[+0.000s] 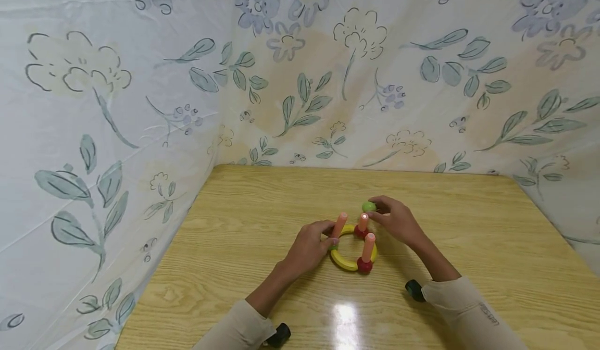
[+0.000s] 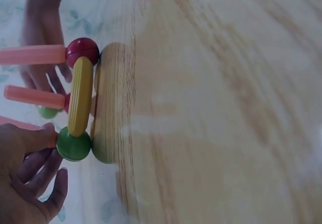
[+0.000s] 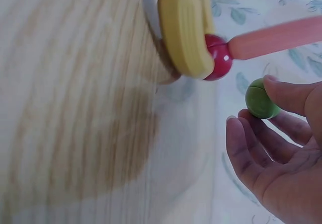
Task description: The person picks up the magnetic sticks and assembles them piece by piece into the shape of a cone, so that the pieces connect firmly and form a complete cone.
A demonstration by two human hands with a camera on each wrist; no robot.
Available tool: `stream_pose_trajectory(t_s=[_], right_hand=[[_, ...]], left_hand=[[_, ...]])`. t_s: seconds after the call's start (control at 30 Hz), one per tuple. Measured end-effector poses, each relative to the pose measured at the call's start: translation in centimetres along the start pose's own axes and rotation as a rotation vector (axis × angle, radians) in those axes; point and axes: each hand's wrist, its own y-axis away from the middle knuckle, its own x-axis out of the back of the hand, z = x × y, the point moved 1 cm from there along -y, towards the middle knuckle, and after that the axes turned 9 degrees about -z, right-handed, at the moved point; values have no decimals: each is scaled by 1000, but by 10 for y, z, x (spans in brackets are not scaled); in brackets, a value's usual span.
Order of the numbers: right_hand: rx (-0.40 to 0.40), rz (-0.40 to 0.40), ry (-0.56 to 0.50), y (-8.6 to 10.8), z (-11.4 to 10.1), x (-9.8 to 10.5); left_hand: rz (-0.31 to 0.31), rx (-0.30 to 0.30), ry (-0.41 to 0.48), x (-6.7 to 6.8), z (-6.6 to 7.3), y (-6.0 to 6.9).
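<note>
Several yellow curved pieces (image 1: 344, 263) join red balls (image 1: 364, 265) and a green ball (image 2: 74, 144) into a ring on the table, with pink rods (image 1: 369, 248) standing up from the balls. At the ring's left side, my left hand (image 1: 307, 248) pinches the base of the left pink rod (image 1: 339, 225) just above the green ball. A loose light green ball (image 3: 260, 99) is pinched between thumb and fingers of my right hand (image 1: 396, 221). That hand is off the table, just beyond the ring's far right side, near the short-looking far rod (image 1: 364, 222).
The ring stands on a wood-grain table (image 1: 244, 204). Floral cloth (image 1: 300, 79) hangs behind the table and along its left side. Dark wrist devices (image 1: 414, 290) sit under both sleeve cuffs.
</note>
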Motion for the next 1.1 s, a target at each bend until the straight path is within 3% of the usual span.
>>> stream_pose_trajectory(t_s=[0.53, 0.83, 1.1], right_hand=[[89, 83, -96, 34, -30, 12], [136, 32, -196, 44, -51, 13], [128, 20, -145, 43, -52, 9]], left_hand=[[-3, -3, 1, 1, 0, -1], [-6, 6, 8, 0, -1, -2], [-11, -2, 18, 0, -2, -3]])
